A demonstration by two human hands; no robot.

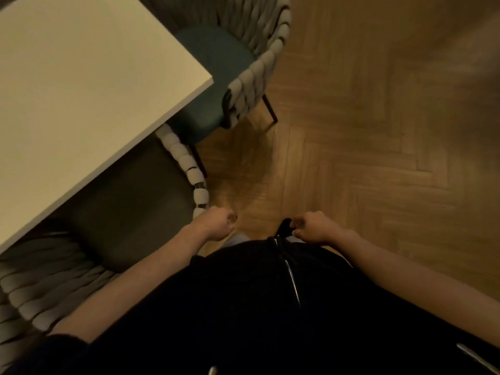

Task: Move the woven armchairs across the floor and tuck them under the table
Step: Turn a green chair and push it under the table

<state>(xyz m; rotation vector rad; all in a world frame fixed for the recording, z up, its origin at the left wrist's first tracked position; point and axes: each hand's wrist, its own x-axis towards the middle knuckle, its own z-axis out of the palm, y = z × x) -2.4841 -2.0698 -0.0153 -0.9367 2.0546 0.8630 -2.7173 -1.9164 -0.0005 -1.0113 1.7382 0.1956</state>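
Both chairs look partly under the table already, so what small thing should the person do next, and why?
Probably grip the near woven armchair's braided arm with the left hand and nudge it further under the white table: much of its seat shows, and that hand, curled and holding nothing, sits beside the arm's end.

The counter (81, 77) hides the front of both armchair seats; the near armchair (48, 280) runs off the left edge. The far-right floor (446, 63) is blurred.

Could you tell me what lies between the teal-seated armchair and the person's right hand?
In the head view, only bare parquet floor lies between the teal armchair and the right hand.
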